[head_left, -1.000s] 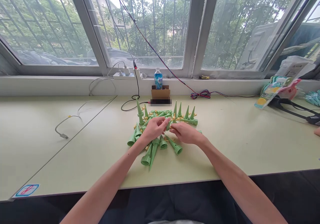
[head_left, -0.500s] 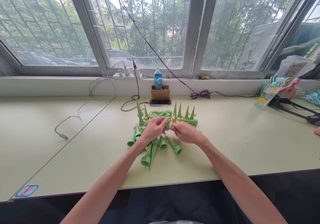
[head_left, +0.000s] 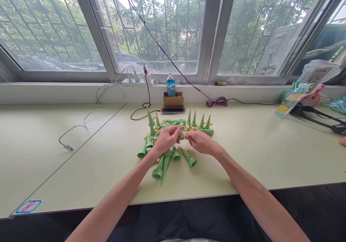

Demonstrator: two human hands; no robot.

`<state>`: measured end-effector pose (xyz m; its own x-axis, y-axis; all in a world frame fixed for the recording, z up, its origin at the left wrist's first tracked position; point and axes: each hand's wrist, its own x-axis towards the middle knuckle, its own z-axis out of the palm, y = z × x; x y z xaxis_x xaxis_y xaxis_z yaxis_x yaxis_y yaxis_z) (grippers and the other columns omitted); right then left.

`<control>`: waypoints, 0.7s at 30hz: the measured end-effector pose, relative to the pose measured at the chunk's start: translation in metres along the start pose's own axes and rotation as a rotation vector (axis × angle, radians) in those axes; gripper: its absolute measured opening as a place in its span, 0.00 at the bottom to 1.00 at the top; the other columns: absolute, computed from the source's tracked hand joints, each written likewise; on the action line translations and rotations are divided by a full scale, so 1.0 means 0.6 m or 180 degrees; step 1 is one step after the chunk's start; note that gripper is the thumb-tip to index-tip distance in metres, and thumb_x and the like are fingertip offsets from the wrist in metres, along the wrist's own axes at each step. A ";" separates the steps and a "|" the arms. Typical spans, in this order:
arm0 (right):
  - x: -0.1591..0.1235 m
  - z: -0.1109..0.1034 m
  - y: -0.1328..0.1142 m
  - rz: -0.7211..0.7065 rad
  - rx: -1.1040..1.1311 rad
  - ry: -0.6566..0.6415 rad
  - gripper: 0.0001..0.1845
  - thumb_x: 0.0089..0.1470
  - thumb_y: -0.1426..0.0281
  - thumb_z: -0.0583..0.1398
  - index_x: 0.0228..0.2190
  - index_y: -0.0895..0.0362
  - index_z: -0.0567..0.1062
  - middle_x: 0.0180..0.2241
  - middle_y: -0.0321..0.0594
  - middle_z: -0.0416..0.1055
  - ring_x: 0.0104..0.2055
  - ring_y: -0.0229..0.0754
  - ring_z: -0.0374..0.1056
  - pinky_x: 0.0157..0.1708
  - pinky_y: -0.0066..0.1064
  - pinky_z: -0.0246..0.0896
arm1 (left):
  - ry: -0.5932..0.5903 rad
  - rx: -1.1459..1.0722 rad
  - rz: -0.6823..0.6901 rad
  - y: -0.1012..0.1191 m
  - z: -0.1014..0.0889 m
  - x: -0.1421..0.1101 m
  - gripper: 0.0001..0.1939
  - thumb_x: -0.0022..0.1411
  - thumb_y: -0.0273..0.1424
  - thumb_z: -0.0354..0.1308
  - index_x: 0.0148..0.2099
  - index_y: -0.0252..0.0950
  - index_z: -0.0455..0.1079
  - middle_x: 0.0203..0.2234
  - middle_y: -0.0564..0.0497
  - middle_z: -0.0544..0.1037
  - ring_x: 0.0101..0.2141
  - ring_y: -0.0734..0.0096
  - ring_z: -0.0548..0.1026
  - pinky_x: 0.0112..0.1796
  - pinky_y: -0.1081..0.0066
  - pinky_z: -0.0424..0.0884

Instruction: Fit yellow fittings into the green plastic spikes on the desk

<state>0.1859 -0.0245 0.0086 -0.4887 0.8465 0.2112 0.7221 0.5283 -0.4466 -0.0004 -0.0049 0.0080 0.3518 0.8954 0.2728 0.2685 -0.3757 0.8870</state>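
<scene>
Closest to me, a few loose cones (head_left: 157,172) lie on the table (head_left: 243,144). Past them it's fiddly two-handed stuff: my left hand (head_left: 168,138) looks clenched on a green cone (head_left: 182,135), and my right hand (head_left: 198,141) is pinched up just beside it. Can't tell if that one's grasping anything, fingers hide it. I'd say any move here calls for a light touch, with upright cones (head_left: 194,119) crowding just behind. Yellow bits (head_left: 187,128) are too small to make out, the box (head_left: 173,101) has a pixelated base, and a person (head_left: 342,141) is cut off at right.
</scene>
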 end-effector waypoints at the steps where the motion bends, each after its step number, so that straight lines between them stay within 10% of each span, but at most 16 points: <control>1: 0.000 0.000 0.001 -0.0007 -0.0010 0.0008 0.17 0.65 0.69 0.45 0.24 0.56 0.61 0.22 0.34 0.58 0.23 0.35 0.49 0.27 0.30 0.46 | -0.0002 0.0023 -0.0005 0.001 0.000 0.000 0.24 0.63 0.51 0.52 0.28 0.35 0.67 0.20 0.52 0.74 0.24 0.70 0.76 0.29 0.72 0.75; 21: -0.003 -0.003 -0.001 0.0085 0.0015 0.0141 0.17 0.65 0.70 0.45 0.24 0.56 0.63 0.23 0.35 0.61 0.24 0.35 0.51 0.26 0.29 0.44 | -0.0123 0.0003 0.0004 0.024 -0.005 -0.006 0.21 0.58 0.49 0.58 0.28 0.36 0.65 0.24 0.51 0.74 0.29 0.66 0.78 0.32 0.69 0.77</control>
<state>0.1873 -0.0259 0.0102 -0.4472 0.8624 0.2374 0.7321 0.5054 -0.4567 -0.0005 -0.0130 0.0212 0.3866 0.8851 0.2593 0.2690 -0.3771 0.8863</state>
